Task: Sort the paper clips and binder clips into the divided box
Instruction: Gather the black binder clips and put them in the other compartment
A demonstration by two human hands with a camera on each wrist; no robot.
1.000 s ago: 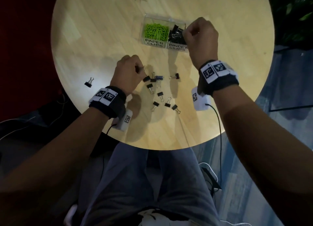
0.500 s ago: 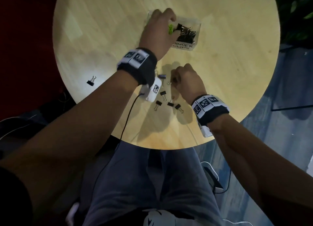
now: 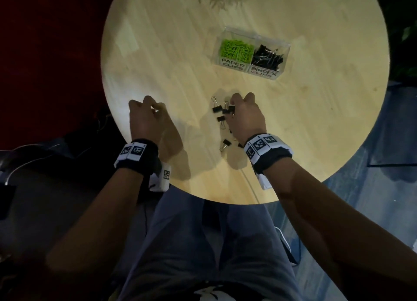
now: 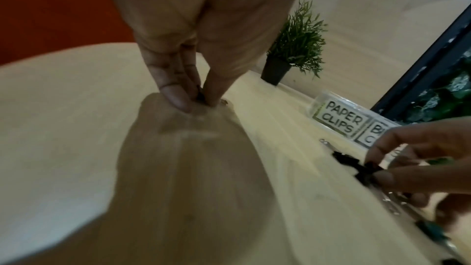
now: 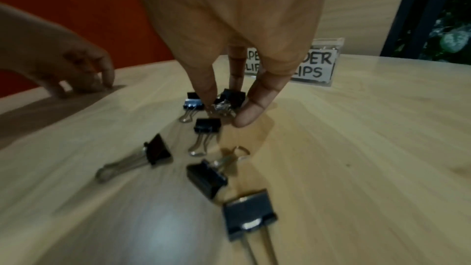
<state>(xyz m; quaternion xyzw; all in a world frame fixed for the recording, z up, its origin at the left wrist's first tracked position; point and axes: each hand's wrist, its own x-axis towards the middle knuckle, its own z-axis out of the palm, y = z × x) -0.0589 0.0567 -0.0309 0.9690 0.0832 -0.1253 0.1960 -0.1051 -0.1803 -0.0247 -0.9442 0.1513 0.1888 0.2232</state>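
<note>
On table | left hand [image 4: 178, 51] fingers pinch lone binder clip [image 4: 200, 96] | right hand [image 5: 237, 33] fingers pinch pile clip [image 5: 225, 101]

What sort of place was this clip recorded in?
Probably an office lounge or a home room, not a workshop. A person sits at a round wooden table that holds a labelled divided box and a small potted plant. A red wall stands behind it.

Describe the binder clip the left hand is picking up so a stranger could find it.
On the round wooden table, look far left, away from the clip cluster. The left hand pinches one small black binder clip there. It is the only one lying apart.
</note>
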